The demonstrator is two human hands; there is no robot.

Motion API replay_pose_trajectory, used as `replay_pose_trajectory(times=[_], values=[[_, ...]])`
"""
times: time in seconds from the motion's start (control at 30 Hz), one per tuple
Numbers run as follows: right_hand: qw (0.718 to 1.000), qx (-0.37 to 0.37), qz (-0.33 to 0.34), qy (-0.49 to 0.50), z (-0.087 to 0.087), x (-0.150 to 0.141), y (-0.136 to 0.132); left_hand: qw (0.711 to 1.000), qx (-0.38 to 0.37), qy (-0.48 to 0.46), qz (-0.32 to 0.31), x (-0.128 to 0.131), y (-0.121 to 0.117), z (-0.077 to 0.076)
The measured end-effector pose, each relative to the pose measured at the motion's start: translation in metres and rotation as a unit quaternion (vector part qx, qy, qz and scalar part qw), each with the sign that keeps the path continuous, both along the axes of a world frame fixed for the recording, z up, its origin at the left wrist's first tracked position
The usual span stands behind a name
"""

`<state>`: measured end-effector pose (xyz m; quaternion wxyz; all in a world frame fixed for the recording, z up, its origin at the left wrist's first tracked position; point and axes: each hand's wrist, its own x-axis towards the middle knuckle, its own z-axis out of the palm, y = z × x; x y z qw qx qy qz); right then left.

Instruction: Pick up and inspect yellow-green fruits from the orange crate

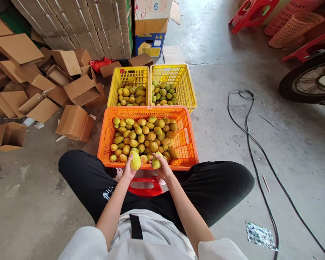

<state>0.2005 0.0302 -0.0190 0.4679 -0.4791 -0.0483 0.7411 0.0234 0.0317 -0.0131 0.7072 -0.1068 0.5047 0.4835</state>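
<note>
My left hand [129, 169] is closed around a yellow-green, pear-shaped fruit [135, 160], perhaps a papaya or mango. In my right hand [164, 168] sits a smaller-looking greenish-yellow fruit [156, 161], its fingers wrapped round the side. Both hands are above the near rim of an orange plastic crate [188, 139], a short gap between them. Many yellow and green oval fruits [141, 138] lie in that crate. Behind it stand a left yellow crate [112, 86] with yellowish fruits [131, 94] and a right yellow crate [186, 86] holding greener fruits [164, 92].
A red stool [144, 190] shows between my legs. Loose cardboard boxes [81, 90] are piled at the left, before stacked flattened cardboard [97, 25]. A black cable [249, 135] runs across the concrete floor at right, near a wheel [310, 81]. Red stools [253, 14] and baskets [296, 27] stand farther back.
</note>
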Motion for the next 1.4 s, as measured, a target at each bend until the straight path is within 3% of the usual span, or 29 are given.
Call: replay_pose_trajectory(times=[0.2, 0.5, 0.8, 1.13, 1.4], values=[[0.998, -0.028, 0.032, -0.053, -0.005, -0.005, -0.002, 1.0, -0.009, -0.01, -0.012, 0.001, -0.002, 0.001], [0.999, -0.023, 0.002, 0.035, 0.007, 0.001, 0.003, 0.991, 0.043, -0.122, 0.031, -0.007, -0.004, 0.005], [1.0, 0.003, 0.001, 0.028, -0.001, -0.004, 0.001, 0.998, 0.044, -0.052, -0.01, -0.004, -0.004, 0.006], [0.999, -0.022, 0.021, 0.02, -0.01, 0.001, 0.0, 0.995, 0.04, 0.006, -0.089, 0.005, -0.008, -0.006], [0.999, -0.021, 0.043, 0.016, -0.007, 0.0, -0.001, 0.996, 0.014, 0.0, -0.087, 0.003, -0.006, -0.01]])
